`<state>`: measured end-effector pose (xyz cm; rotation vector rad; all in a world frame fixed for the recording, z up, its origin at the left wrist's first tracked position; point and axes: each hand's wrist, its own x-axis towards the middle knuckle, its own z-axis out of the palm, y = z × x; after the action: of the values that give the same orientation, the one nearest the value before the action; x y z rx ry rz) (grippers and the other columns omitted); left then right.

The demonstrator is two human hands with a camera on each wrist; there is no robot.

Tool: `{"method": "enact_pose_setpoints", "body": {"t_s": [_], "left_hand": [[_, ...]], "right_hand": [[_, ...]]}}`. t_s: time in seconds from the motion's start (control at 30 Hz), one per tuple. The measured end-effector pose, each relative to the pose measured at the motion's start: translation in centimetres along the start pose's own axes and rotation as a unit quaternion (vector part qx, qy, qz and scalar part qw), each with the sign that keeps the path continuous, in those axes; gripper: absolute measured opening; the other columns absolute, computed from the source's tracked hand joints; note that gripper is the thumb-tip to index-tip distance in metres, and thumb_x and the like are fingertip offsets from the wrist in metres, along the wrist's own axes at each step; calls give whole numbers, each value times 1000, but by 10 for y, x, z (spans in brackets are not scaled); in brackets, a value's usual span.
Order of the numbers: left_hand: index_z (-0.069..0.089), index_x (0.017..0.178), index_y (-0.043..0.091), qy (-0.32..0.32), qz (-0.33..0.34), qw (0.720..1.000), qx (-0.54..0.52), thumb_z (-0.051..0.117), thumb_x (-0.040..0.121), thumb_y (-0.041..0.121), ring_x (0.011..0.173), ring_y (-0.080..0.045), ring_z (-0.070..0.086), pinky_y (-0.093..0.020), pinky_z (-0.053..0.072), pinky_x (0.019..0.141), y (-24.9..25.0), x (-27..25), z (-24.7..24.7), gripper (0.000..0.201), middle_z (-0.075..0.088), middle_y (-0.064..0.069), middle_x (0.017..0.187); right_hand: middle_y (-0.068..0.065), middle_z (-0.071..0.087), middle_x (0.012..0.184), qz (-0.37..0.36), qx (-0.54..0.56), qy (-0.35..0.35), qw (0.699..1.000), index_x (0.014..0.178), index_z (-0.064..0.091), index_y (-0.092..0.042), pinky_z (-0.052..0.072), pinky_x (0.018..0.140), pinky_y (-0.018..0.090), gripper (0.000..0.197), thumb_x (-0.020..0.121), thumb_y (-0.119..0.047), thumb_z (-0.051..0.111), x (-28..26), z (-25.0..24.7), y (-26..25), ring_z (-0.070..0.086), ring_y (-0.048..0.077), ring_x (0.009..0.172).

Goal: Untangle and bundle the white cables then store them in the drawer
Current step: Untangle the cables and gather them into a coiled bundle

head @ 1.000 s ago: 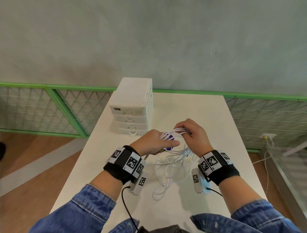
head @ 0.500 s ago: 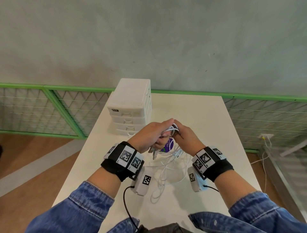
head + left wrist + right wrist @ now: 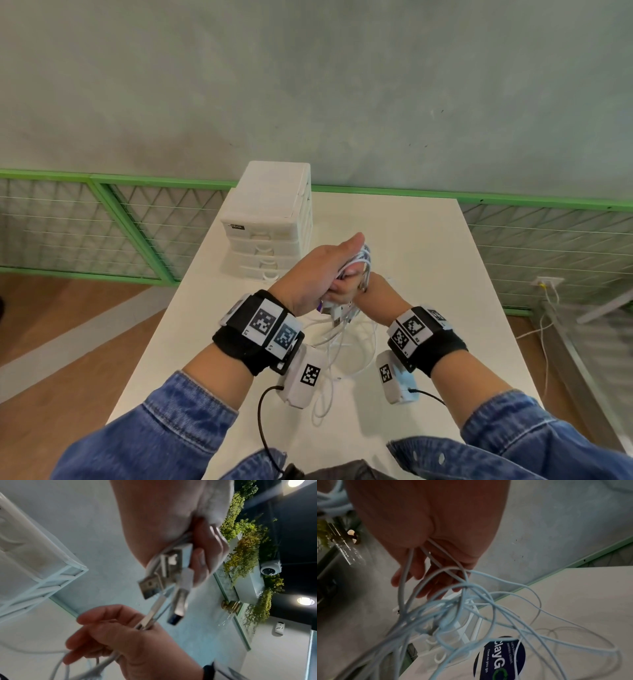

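Note:
Above the white table [image 3: 428, 257] my left hand [image 3: 318, 274] grips a bunch of white cables [image 3: 364, 260]. In the left wrist view its fingers [image 3: 202, 555] curl round the plug ends, and several USB plugs [image 3: 154, 582] stick out below. My right hand [image 3: 346, 291] sits just under the left one and holds the same cables [image 3: 109, 660] lower down. In the right wrist view tangled loops [image 3: 462, 608] hang from its fingers [image 3: 436, 577] to the tabletop. The white drawer unit [image 3: 270, 219] stands at the table's far left with its drawers closed.
A round dark label [image 3: 501, 657] shows among the hanging cables; I cannot tell whether it lies on the table. Green mesh railing [image 3: 137, 222] runs behind and beside the table, with a grey wall beyond. A black wire [image 3: 263, 421] trails from my left wrist device.
Both hands have come together and risen. The left hand now covers the right from above, and the cable bunch has been gathered higher off the table.

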<state>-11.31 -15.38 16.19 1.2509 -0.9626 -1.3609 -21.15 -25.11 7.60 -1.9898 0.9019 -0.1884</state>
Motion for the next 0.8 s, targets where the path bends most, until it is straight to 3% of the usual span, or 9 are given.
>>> {"method": "enact_pose_setpoints", "body": {"t_s": [0.1,0.17,0.23,0.3,0.37,0.5,0.63,0.73,0.8], "left_hand": [[38,53,16,-1,29,995,-91,36,86,55,33,-8,15,-24,9,43,3,0,1,51,23,5,38],[40,52,17,-3,45,991,-124,33,88,54,32,-7,15,-24,10,42,6,-1,1,52,23,6,37],[40,51,18,3,50,992,-112,33,88,53,33,-7,15,-23,12,41,8,-3,0,52,23,6,38],[41,51,18,12,59,994,-86,36,86,53,34,-8,15,-22,15,40,10,-5,-3,50,23,6,39],[40,54,18,37,73,994,-70,35,90,52,35,-9,16,-21,19,39,11,-4,-12,50,25,7,41],[36,58,17,118,78,984,-109,34,98,45,34,-7,17,-19,16,36,14,-3,-32,49,24,8,42],[35,58,17,164,84,978,-94,39,99,37,35,-7,15,-18,16,36,12,-5,-30,46,23,7,41],[36,60,16,164,88,980,-66,41,99,35,36,-8,16,-17,20,36,9,-6,-25,44,24,6,43],[35,60,15,166,84,981,-54,42,98,34,37,-8,16,-18,20,37,6,-7,-23,43,23,6,43]], "right_hand": [[14,68,98,-40,12,16,999,102,64,-4,51,83,38,22,83,-14,62,-4,2,0,61,20,86],[6,68,86,-48,41,39,997,94,65,-9,49,69,25,25,73,-22,71,-6,-1,2,60,15,74],[-5,64,77,-57,61,60,995,83,63,-25,43,60,11,33,56,-42,70,-10,-2,6,57,4,67],[-10,62,79,-68,70,81,992,80,58,-30,40,60,6,39,49,-49,71,-12,-1,13,56,0,70],[-6,60,87,-93,79,109,987,87,57,-25,39,65,4,45,54,-46,78,-13,1,22,56,2,78],[-3,54,104,-140,26,168,975,101,61,-16,41,81,9,46,68,-47,73,-15,2,41,53,4,94],[-2,47,116,-124,13,206,971,102,67,-8,39,77,2,30,77,-23,75,-11,0,48,51,8,99],[-4,42,122,-65,8,214,975,111,63,-14,40,84,15,39,76,-26,75,-8,-2,49,48,7,100],[-2,44,119,-10,31,218,975,120,55,-21,45,84,27,50,76,-29,75,-8,-4,47,54,13,95]]}}
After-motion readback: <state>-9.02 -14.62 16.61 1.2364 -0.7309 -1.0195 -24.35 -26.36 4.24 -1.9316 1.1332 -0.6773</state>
